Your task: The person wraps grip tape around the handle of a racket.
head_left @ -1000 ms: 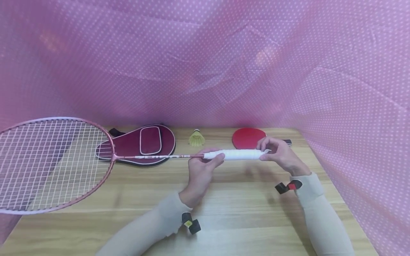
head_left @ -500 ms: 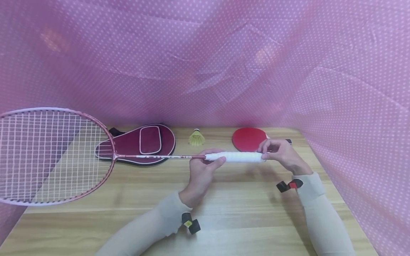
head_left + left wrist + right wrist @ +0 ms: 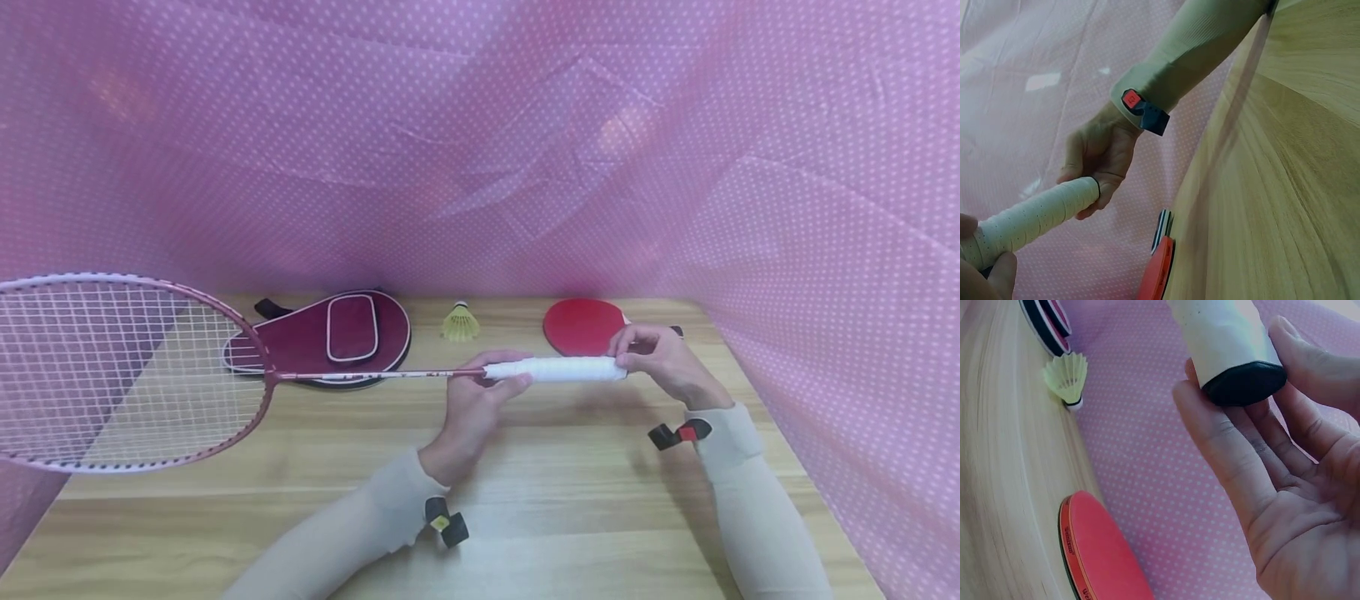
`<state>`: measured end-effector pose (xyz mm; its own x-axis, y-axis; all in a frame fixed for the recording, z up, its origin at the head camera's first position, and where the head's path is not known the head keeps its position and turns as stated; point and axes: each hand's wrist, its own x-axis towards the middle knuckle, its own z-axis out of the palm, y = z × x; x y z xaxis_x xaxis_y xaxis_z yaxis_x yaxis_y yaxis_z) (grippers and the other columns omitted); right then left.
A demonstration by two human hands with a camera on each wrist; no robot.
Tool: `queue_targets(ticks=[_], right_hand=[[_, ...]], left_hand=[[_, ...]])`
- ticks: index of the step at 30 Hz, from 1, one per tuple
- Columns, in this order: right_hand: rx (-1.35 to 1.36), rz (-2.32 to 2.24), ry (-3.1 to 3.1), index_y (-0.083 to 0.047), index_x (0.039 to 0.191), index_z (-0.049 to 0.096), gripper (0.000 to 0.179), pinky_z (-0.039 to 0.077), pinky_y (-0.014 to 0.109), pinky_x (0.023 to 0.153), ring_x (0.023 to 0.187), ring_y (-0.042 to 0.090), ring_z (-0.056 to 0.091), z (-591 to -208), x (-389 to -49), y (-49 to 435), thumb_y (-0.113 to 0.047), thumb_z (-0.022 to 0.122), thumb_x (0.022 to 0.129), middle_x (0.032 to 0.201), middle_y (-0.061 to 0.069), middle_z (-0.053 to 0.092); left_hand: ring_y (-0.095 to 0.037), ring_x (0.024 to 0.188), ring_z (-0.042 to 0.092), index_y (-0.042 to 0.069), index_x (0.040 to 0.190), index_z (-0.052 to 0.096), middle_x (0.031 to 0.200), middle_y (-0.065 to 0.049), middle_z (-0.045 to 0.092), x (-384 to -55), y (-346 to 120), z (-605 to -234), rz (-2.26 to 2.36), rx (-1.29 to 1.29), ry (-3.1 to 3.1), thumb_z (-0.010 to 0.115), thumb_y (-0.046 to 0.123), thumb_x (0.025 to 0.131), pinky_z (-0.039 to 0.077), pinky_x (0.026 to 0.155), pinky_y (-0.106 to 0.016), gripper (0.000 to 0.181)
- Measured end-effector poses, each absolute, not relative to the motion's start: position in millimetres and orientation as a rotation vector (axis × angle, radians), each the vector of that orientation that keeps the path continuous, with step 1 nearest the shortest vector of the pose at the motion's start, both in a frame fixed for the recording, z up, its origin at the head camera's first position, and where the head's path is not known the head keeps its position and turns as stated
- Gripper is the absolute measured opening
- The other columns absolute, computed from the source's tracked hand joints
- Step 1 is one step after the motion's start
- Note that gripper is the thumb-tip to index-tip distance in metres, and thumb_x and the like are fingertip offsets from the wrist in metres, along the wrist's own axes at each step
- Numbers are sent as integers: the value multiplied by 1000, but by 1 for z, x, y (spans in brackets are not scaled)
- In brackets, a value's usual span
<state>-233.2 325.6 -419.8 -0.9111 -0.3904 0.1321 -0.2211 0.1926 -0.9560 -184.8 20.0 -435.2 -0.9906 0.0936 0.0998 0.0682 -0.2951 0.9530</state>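
Observation:
A badminton racket (image 3: 375,375) is held sideways above the table, its strung head to the left. White perforated wrap covers its handle (image 3: 573,369). My left hand (image 3: 472,408) grips it where the handle meets the shaft, thumb on the near side. At the butt end, my right hand (image 3: 663,362) pinches the wrapped handle between thumb and fingers. The right wrist view shows a black butt cap (image 3: 1244,384) between those fingers, with the palm open below it. In the left wrist view, the right hand (image 3: 1100,156) surrounds the handle's far end.
Along the table's (image 3: 540,500) back edge lie a dark red paddle case (image 3: 315,337), a yellow shuttlecock (image 3: 461,323) and a red table tennis bat (image 3: 581,327). The right hand partly covers the bat's handle. A pink dotted cloth (image 3: 480,167) hangs behind and at both sides.
The racket head has tilted up and then back down, and the racket has shifted slightly right. A small loose tape end at the butt, seen earlier, no longer shows. Both hands keep hold.

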Motion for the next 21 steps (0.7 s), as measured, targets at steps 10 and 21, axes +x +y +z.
queue_targets(ticks=[10, 21], right_hand=[[-634, -1841, 2352, -14, 83, 66, 23, 55, 27, 81, 99, 13, 64, -420, -232, 330, 8, 70, 86, 100, -3, 67], [-713, -1914, 2223, -14, 81, 65, 29, 56, 30, 86, 101, 14, 67, -423, -229, 338, 15, 68, 83, 96, -4, 69]], left_hand=[[-13, 83, 74, -2, 112, 72, 104, -10, 74, -183, 29, -437, 2605, 219, 1776, 80, 5, 84, 63, 84, -30, 30], [-13, 88, 68, 2, 109, 74, 104, -8, 75, -170, 36, -438, 2576, 141, 1881, 81, 2, 80, 57, 78, -23, 31]])
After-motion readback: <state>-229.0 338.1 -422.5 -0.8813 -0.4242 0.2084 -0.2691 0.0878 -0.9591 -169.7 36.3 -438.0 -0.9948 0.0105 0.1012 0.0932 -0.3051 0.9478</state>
